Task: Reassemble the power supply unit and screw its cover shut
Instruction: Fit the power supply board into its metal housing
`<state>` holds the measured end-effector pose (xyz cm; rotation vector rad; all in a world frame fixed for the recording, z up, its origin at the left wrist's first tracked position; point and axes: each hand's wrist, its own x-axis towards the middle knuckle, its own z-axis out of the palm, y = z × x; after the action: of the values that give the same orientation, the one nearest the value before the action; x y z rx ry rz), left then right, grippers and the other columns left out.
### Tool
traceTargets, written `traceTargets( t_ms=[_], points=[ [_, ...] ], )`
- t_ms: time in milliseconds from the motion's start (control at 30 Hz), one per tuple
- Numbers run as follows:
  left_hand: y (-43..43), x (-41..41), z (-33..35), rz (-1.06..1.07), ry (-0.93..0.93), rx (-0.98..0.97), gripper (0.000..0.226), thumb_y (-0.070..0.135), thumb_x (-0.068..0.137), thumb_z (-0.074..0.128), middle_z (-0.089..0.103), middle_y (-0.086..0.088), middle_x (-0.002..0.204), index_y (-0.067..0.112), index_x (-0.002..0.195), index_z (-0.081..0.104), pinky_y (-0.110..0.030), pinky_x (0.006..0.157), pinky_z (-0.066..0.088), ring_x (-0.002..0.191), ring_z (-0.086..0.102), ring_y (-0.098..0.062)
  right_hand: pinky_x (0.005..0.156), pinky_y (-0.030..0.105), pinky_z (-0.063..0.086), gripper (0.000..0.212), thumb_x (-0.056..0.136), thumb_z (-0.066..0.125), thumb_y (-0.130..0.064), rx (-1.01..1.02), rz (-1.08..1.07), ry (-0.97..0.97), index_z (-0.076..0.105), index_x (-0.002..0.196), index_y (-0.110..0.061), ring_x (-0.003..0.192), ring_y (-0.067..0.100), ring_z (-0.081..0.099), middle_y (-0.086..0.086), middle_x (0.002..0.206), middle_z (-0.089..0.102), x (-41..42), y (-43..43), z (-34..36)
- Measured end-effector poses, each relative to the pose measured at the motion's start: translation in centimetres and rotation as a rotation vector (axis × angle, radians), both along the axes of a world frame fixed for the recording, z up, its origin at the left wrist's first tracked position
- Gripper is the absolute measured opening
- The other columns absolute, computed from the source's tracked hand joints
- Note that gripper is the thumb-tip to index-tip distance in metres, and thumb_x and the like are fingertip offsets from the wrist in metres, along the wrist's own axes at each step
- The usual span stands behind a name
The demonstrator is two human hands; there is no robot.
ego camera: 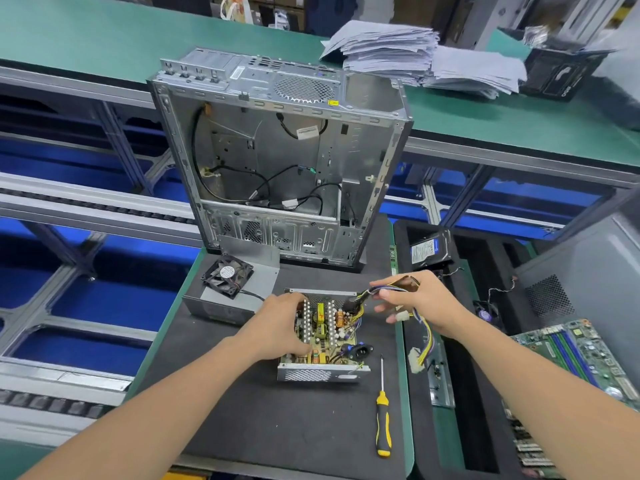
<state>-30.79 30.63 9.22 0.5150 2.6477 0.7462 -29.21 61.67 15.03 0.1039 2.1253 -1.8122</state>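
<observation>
The power supply unit (323, 332) lies open on the black mat (277, 427) straight in front of the person, with its circuit board, heat sinks and coils exposed and its perforated metal wall facing the near edge.

Behind it, at the far end of the mat, stands the stripped computer case (277, 161), upright with its open side towards the camera and loose black cables hanging inside. Beyond the case runs a green bench (104, 29) that carries untidy paper stacks (388, 46). At the right edge a motherboard (571, 348) lies flat.

The grey metal cover (258, 270) sits on the mat just left of the unit, apart from it, and the black fan (227, 276) rests on top of it, with a wire running towards the unit. A hard drive (427, 249) sits in a black foam tray to the right of the case.

The left hand (277, 330) grips the unit's left side, fingers curled over the far corner and thumb at the near one. The right hand (422, 303) is raised over the right edge of the mat, its fingers curled round the cable bundle (426, 336), which leaves the unit's far right corner and trails down to white connectors.

A yellow-and-black screwdriver (382, 420) lies on the mat, near the unit's near right corner, tip pointing away.
</observation>
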Motion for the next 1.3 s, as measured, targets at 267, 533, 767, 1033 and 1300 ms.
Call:
traceTargets(
  t_ms=[267, 533, 767, 1033, 1300],
  points=[
    [-0.1, 0.3, -0.3, 0.02, -0.003, 0.028, 0.103, 0.05, 0.06, 0.086, 0.057, 0.003, 0.139, 0.019, 0.148, 0.043, -0.041, 0.103, 0.048, 0.126, 0.047, -0.023, 0.084, 0.041, 0.065, 0.021, 0.098, 0.067, -0.006, -0.181, -0.17, -0.172, 0.077, 0.115, -0.001, 0.113, 0.037, 0.072, 0.028, 0.12, 0.072, -0.5, 2.8, -1.9],
    [-0.4, 0.4, 0.0, 0.018, -0.009, 0.029, 0.101, 0.054, 0.06, 0.086, 0.06, 0.006, 0.133, 0.022, 0.146, 0.044, -0.039, 0.099, 0.051, 0.122, 0.051, -0.02, 0.095, 0.051, 0.06, 0.034, 0.094, 0.071, -0.01, -0.293, -0.234, -0.306, 0.069, 0.12, 0.012, 0.109, 0.044, 0.071, 0.033, 0.11, 0.071, -3.9, 0.3, -1.1],
    [-0.6, 0.7, 0.5, 0.015, -0.001, 0.04, 0.093, 0.049, 0.061, 0.085, 0.052, 0.022, 0.092, 0.023, 0.142, 0.047, -0.018, 0.065, 0.041, 0.08, 0.051, -0.012, 0.089, 0.055, 0.06, 0.017, 0.093, 0.062, -0.007, -0.396, -0.342, -0.46, 0.067, 0.105, 0.004, 0.087, 0.037, 0.071, 0.026, 0.093, 0.069, -6.8, -3.4, -0.3],
    [-1.0, 1.3, 0.3, 0.187, -0.085, 0.038, 0.108, 0.054, 0.06, 0.095, 0.048, -0.001, 0.134, 0.012, 0.143, 0.041, -0.026, 0.1, 0.044, 0.117, 0.049, -0.013, 0.102, 0.063, 0.051, 0.041, 0.106, 0.032, -0.004, -0.866, -0.764, -0.549, 0.045, 0.142, 0.011, 0.131, 0.057, 0.052, 0.041, 0.146, 0.044, -4.5, -3.2, -3.5],
    [-1.4, 2.3, 0.4, 0.195, -0.155, 0.053, 0.058, 0.045, 0.08, 0.085, 0.065, 0.003, 0.122, 0.022, 0.122, 0.052, -0.021, 0.08, 0.049, 0.102, 0.061, -0.011, 0.074, 0.038, 0.064, 0.018, 0.099, 0.064, 0.0, -0.012, -0.401, -0.401, 0.07, 0.115, -0.003, 0.084, 0.025, 0.078, 0.014, 0.099, 0.08, -1.3, -6.0, -5.9]
  ],
)
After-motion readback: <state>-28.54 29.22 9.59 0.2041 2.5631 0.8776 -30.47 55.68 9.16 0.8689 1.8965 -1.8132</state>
